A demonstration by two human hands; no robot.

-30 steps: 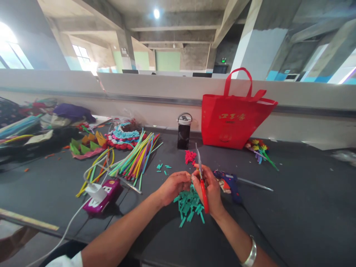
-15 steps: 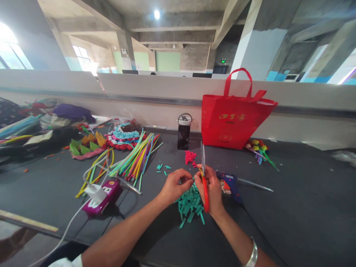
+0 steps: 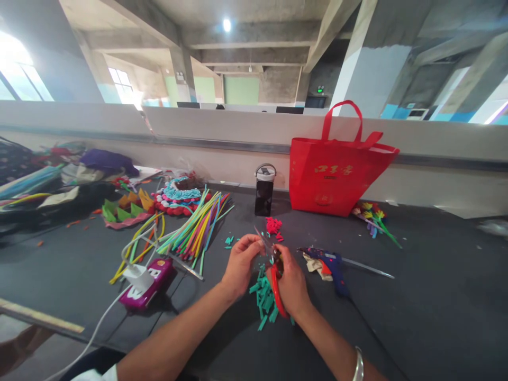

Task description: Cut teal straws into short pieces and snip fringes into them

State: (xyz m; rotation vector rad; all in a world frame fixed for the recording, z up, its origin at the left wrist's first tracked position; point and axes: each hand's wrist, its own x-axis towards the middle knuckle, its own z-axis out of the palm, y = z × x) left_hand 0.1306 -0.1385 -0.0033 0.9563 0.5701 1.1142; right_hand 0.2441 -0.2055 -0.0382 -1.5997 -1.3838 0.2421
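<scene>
My right hand (image 3: 291, 280) is closed round red-handled scissors (image 3: 274, 286), whose blades slant up and left toward my left hand. My left hand (image 3: 241, 263) pinches its fingertips together at the blade tips; whatever it holds is too small to make out. Both hands hover over a heap of short teal cut pieces (image 3: 265, 299) on the dark table. A small pile of red cut pieces (image 3: 273, 226) lies just beyond the hands.
A blue glue gun (image 3: 331, 263) lies right of my hands. A bundle of coloured sticks (image 3: 194, 225) and a magenta power strip (image 3: 146, 277) sit to the left. At the back stand a dark bottle (image 3: 263, 190) and a red tote bag (image 3: 337, 169). Craft clutter fills the far left.
The scissors have tipped from pointing straight up to slanting left, toward my left hand. Both hands have dropped slightly and moved left over the teal heap.
</scene>
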